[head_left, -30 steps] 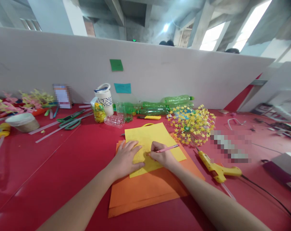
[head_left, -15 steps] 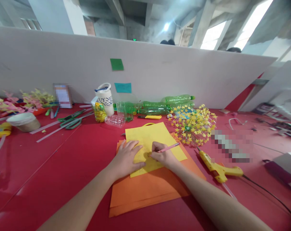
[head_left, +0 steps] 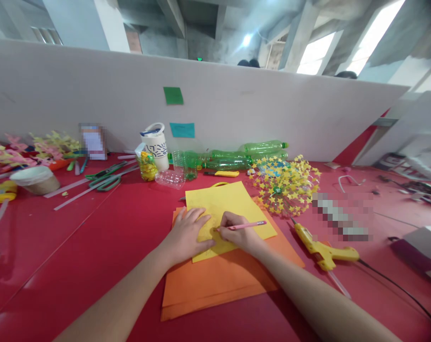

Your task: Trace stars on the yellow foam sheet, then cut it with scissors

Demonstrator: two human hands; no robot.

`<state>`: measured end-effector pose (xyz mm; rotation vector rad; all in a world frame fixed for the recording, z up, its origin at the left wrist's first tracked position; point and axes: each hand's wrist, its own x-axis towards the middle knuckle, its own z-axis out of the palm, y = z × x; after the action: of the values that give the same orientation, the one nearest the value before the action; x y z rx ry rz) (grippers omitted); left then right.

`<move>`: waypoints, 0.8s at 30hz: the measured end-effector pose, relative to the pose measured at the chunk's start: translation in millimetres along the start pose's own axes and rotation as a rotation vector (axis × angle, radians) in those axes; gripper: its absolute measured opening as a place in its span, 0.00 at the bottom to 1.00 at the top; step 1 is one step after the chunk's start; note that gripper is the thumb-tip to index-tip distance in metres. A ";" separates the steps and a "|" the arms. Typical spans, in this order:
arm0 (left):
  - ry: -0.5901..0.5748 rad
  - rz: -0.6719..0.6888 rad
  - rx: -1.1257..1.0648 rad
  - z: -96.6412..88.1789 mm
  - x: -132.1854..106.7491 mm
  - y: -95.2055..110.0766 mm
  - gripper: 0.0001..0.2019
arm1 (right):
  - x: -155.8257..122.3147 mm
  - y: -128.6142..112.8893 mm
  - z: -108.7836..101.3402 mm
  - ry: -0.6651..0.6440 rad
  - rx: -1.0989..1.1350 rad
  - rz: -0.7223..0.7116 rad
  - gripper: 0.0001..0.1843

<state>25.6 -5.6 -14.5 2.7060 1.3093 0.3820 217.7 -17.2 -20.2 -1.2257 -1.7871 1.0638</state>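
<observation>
A yellow paper sheet [head_left: 233,202] lies on a stack of orange sheets [head_left: 219,280] on the red table [head_left: 94,247]. My left hand [head_left: 187,235] rests flat on the yellow sheet with its fingers spread, pinning it down. Just to its right, my right hand [head_left: 237,232] is closed on a pink pencil [head_left: 249,225], whose tip touches the yellow sheet beside the left fingertips. The pencil points left and lies nearly level.
A yellow glue gun [head_left: 322,249] with a black cable lies right of the sheets. Behind them are a yellow star decoration [head_left: 285,185], green plastic bottles [head_left: 237,159], a white cup [head_left: 155,147] and green scissors [head_left: 105,178]. A white partition wall [head_left: 94,95] closes the back.
My right hand has shifted slightly left and the pencil has tipped from slanting upward to nearly level. The left hand has stayed put.
</observation>
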 end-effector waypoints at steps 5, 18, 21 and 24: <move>-0.020 -0.012 0.008 -0.1 0.2 -0.1 0.29 | -0.6 -2.7 1.2 -0.015 -0.009 0.001 0.03; -0.011 -0.006 0.003 0.2 -0.5 -1.1 0.29 | 0.2 -0.6 2.6 0.062 -0.050 -0.010 0.03; -0.010 -0.008 -0.012 -0.2 -0.7 -0.9 0.29 | -0.1 -1.8 3.0 0.109 -0.108 -0.005 0.03; 0.000 -0.006 -0.030 0.3 -0.6 -1.1 0.29 | -0.6 -3.0 2.8 0.141 -0.170 -0.007 0.04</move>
<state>24.5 -5.3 -15.2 2.6774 1.3007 0.3969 214.3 -19.1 -18.7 -1.3602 -1.7990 0.8133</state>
